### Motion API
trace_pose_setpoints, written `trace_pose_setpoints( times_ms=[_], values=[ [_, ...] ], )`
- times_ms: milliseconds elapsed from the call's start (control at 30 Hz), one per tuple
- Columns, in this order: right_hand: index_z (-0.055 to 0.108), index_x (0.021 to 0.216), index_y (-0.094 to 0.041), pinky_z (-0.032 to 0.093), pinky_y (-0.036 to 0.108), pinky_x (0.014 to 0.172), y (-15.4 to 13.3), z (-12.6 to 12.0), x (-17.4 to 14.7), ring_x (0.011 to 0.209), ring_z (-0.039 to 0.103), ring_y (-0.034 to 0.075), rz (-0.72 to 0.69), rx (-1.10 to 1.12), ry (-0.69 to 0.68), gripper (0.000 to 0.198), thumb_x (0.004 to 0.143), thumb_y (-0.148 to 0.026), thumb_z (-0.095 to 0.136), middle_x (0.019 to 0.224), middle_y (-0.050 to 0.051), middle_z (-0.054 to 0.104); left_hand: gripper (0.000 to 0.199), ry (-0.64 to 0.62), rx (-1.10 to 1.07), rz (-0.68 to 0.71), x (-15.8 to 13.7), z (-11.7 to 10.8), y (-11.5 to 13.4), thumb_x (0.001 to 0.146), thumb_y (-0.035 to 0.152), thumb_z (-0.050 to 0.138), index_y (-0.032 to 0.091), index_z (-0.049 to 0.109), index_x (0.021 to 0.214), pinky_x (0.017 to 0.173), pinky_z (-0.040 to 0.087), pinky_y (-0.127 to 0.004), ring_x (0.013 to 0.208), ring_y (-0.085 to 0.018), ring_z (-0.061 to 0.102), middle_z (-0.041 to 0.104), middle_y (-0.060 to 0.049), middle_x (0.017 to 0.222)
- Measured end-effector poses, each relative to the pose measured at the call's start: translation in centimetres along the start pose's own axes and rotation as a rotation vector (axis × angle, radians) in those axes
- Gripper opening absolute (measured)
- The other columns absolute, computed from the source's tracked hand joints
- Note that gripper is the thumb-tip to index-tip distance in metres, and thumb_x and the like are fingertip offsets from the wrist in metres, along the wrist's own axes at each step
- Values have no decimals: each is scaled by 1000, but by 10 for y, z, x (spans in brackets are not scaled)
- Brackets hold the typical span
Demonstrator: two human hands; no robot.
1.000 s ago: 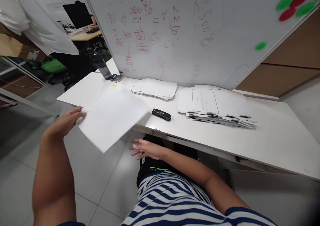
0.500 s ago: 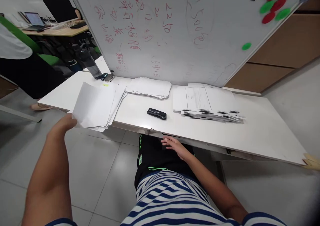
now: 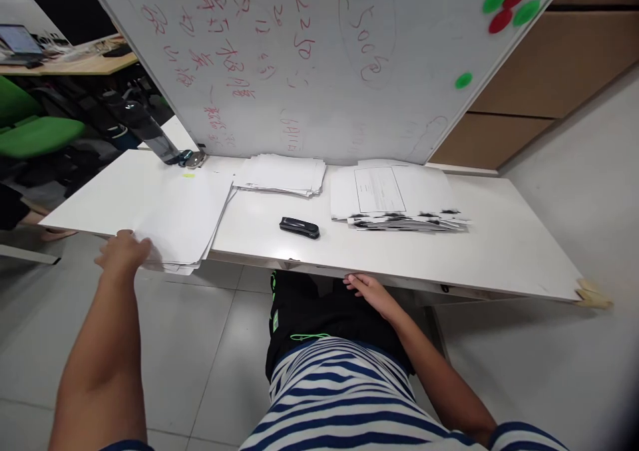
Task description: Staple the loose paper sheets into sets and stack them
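My left hand (image 3: 122, 251) is at the front edge of the desk, by the lower left corner of a stack of white paper sheets (image 3: 182, 221). Its thumb is apart from the fingers and touches or nearly touches the sheets. The stack lies flat and overhangs the desk edge a little. My right hand (image 3: 368, 290) hovers just below the front edge with loosely bent, parted fingers and nothing visible in it. Nearest to it on the desktop is a black stapler (image 3: 299, 227). Behind sit a second paper stack (image 3: 282, 173) and a printed stack (image 3: 384, 190) with black-marked edges.
A whiteboard (image 3: 279, 58) with red writing and magnets stands along the back of the white desk (image 3: 399, 251). A bottle (image 3: 150, 132) leans at the back left, near small dark objects (image 3: 192, 159). A green chair (image 3: 34, 128) is at far left.
The paper sheets have come down flat onto the stack, and my left hand has let go of their corner. My right hand has moved slightly right. The view has shifted.
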State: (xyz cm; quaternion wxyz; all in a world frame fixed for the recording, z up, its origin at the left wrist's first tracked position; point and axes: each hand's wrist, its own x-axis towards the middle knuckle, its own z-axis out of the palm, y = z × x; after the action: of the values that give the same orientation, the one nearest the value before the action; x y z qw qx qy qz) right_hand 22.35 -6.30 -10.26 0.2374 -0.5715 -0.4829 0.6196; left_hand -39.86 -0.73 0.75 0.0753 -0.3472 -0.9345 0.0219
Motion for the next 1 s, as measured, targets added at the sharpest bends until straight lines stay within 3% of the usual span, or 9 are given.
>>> trace_pose_setpoints(
  times_ms=[100,167,267,400,467,533,667,833,1000],
  values=[
    [73,102,-20,51,35,76,-10,-5,-6,91,68,22,-25,-105,-78,48,89,-61,55,108,10,76,63,-150,-17,-97,-14,-8,17,91,49,47,14,44,143,107,37,-56,139,-38,40,45,-23,151],
    [74,96,-19,49,33,74,-18,-7,-11,80,67,19,-60,-157,-108,47,91,-61,53,98,8,76,60,-154,-42,-17,-26,-14,30,93,49,45,14,47,143,110,33,-57,142,-38,35,41,-22,153],
    [72,84,-19,48,31,69,-32,-10,-18,66,62,16,-122,-203,-70,48,93,-61,50,80,5,74,54,-73,-88,215,-49,-18,51,94,45,44,14,55,137,111,32,-57,139,-38,38,48,-22,148],
    [65,71,-21,44,30,66,-43,-16,-17,64,59,16,-370,-302,257,48,97,-55,45,70,3,68,48,59,-198,525,-89,-12,89,94,44,43,15,63,127,110,33,-54,133,-36,45,58,-19,138],
    [58,64,-22,41,30,66,-43,-21,-9,65,57,17,-534,-445,499,47,99,-50,44,65,3,64,46,85,-246,612,-111,-8,109,95,44,42,16,65,124,111,32,-55,133,-36,45,59,-18,137],
    [52,60,-23,36,30,61,-41,-26,3,60,52,16,-610,-601,695,46,98,-46,43,60,3,59,44,74,-309,676,-133,-5,128,96,43,42,17,65,123,111,33,-55,132,-35,47,60,-16,137],
    [54,66,-23,31,30,58,-37,-28,24,62,52,17,-535,-754,870,42,100,-43,40,67,5,62,44,-14,-524,768,-183,4,165,98,44,41,18,62,128,111,37,-49,130,-30,51,61,-14,137],
    [59,72,-23,33,31,62,-39,-24,27,70,57,19,-417,-801,836,43,102,-45,36,75,7,66,47,-40,-780,604,-238,16,208,99,48,41,21,54,136,123,20,-53,139,-29,45,59,-11,140],
    [62,78,-23,37,31,65,-42,-26,23,73,58,20,-384,-731,793,39,101,-44,38,78,7,66,56,2,-810,635,-269,14,239,98,49,43,21,45,147,122,23,-51,140,-28,45,49,-13,152]
  ],
)
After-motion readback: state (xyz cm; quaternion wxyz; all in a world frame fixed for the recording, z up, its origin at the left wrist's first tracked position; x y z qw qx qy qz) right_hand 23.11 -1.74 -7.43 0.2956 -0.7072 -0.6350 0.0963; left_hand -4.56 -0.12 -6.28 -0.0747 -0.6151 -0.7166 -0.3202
